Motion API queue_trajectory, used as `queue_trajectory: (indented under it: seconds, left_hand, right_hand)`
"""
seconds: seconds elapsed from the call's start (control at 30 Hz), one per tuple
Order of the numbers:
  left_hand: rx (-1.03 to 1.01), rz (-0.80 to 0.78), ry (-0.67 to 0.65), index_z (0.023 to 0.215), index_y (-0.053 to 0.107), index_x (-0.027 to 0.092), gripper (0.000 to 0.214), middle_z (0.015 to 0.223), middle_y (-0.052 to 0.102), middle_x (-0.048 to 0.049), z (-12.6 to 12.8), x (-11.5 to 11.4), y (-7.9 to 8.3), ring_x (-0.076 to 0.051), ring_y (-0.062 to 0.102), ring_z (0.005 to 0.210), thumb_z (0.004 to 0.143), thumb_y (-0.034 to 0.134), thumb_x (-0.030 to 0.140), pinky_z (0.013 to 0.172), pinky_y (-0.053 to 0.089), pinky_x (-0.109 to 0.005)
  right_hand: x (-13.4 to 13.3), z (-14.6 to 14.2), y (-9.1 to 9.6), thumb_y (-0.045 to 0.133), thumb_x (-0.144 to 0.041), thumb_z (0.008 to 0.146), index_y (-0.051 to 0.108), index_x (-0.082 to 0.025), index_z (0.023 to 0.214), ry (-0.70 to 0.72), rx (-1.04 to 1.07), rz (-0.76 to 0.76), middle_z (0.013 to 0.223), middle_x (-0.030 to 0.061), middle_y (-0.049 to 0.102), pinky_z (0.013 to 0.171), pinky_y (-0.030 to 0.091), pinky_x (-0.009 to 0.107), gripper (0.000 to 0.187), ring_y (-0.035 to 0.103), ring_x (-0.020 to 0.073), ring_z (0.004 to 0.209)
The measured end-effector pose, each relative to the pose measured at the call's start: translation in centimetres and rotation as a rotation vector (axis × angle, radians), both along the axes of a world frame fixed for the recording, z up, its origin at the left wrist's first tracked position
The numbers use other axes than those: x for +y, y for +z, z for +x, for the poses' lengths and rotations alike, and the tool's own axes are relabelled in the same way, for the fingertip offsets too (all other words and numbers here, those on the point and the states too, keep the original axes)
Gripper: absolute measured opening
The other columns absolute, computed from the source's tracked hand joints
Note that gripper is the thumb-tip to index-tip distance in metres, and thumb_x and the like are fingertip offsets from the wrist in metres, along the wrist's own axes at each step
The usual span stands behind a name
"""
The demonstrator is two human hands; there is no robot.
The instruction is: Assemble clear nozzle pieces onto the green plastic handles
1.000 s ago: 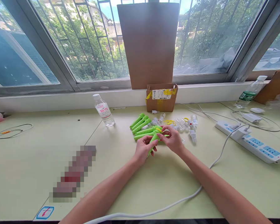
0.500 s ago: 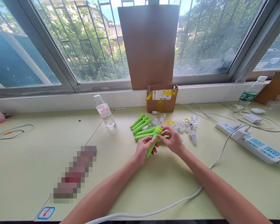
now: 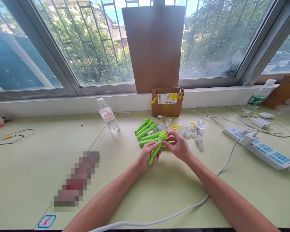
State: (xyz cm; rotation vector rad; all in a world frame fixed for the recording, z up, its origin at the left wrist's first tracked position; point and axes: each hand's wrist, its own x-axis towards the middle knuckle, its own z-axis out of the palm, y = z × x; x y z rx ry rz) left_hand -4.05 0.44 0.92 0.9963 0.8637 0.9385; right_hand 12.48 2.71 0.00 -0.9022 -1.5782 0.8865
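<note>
Beyond the pale green surface (image 3: 174, 193) stand barred windows (image 3: 91, 48). Above it, the person's left hand (image 3: 146, 155) grasps a tilted green handle (image 3: 155, 150), its yellow ring (image 3: 162, 135) uppermost. The right hand (image 3: 180, 147) bends its fingers close by the ring; whether they grip is unclear.

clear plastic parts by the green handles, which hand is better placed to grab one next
Right, most likely: the right hand is nearer the clear plastic parts, beside the top of the held green handle, while the left hand grips that handle's body.
</note>
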Motion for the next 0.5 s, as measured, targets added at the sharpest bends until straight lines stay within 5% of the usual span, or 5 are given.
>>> queue_trajectory:
  seconds: [0.17,0.5]
  left_hand:
    - [0.000,0.002,-0.039,0.080,0.056,0.015,0.035,0.053,0.056,0.0020,-0.33,0.28,-0.14,-0.006,0.042,0.032,0.074,0.062,0.049,0.033,0.025,-0.019]
    - [0.232,0.152,-0.023,0.084,0.057,0.015,0.043,0.057,0.057,0.0012,-0.05,0.32,0.15,-0.008,0.048,0.037,0.078,0.057,0.058,0.035,0.036,-0.019]
  right_hand:
    - [-0.02,-0.13,-0.20,0.066,-0.047,0.076,0.044,-0.024,0.086,0.038,0.043,-0.009,0.090,0.0011,0.062,0.056,0.060,0.031,0.033,0.067,0.0166,0.070]
    - [-0.03,0.28,-0.53,0.063,-0.042,0.080,0.047,-0.024,0.082,-0.087,-0.065,0.088,0.114,0.0082,0.064,0.059,0.059,0.035,0.024,0.069,0.0174,0.068]
